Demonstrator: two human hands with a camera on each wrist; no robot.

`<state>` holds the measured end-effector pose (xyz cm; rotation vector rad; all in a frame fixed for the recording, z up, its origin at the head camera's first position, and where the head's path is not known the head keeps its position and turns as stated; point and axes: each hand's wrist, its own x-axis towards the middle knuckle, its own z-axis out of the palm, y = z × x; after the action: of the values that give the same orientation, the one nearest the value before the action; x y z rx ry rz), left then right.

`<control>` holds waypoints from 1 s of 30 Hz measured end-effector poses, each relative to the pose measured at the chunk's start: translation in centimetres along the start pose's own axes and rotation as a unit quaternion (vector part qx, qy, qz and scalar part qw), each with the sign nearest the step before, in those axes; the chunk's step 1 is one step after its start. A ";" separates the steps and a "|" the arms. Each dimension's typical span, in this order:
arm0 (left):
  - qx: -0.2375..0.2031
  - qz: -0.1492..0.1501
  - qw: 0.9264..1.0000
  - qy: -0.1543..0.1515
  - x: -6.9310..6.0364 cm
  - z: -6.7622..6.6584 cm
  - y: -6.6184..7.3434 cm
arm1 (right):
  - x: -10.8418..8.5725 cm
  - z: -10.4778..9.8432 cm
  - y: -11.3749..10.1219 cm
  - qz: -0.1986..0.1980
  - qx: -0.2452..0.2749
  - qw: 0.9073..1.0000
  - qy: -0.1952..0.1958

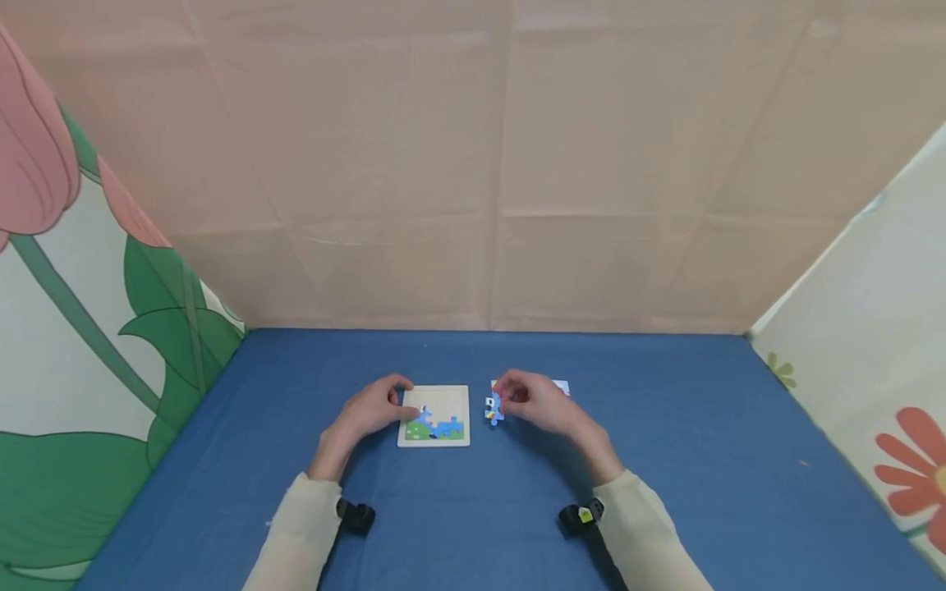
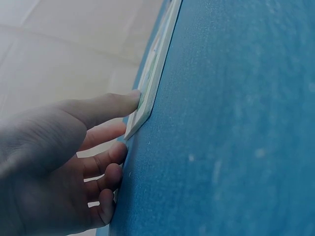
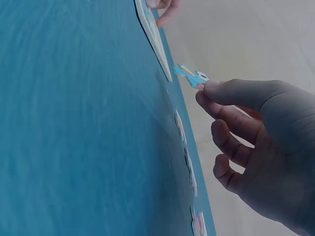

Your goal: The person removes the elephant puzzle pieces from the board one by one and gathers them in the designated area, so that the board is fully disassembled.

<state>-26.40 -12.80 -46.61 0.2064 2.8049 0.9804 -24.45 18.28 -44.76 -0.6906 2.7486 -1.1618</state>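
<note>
A square jigsaw puzzle board [image 1: 433,444] with a pale frame lies flat on the blue table, its lower part filled with blue and green pieces. My left hand [image 1: 375,405] rests at the board's left side. Its thumb presses on the board while the index finger touches near the far left corner; the other fingers hang loosely in the left wrist view. To the right of the board, my right hand [image 1: 543,400] pinches a mostly blue puzzle piece [image 3: 193,77] between thumb and index finger. This piece is lifted off the table.
Loose puzzle pieces [image 3: 191,169] lie on the table beneath and beyond the right hand, partly hidden by it in the head view. A blue cloth [image 1: 458,525] covers the table. A beige sheet [image 1: 488,205] rises behind it, with printed walls at both sides.
</note>
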 end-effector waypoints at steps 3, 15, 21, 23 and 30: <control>0.002 0.000 1.000 -0.001 0.0 0.0 0.0 | -0.3 -0.4 0.4 0.014 -0.009 1.000 0.000; 0.011 -0.006 1.000 0.004 0.0 0.1 0.2 | -1.1 -2.0 1.7 0.036 -0.004 0.999 -0.002; 0.021 -0.009 1.000 0.008 0.1 0.2 0.2 | -1.5 -2.7 2.4 0.048 -0.002 0.999 -0.013; 0.023 -0.008 1.000 0.009 0.1 0.2 0.2 | -1.7 -3.0 2.6 0.058 0.004 0.998 -0.018; 0.026 -0.011 1.000 0.010 0.0 0.1 0.5 | -2.1 -3.6 3.4 0.055 0.006 0.998 -0.032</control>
<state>-26.36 -12.38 -46.35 0.1716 2.8462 0.9101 -24.68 23.70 -44.76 -0.5571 2.6862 -1.1124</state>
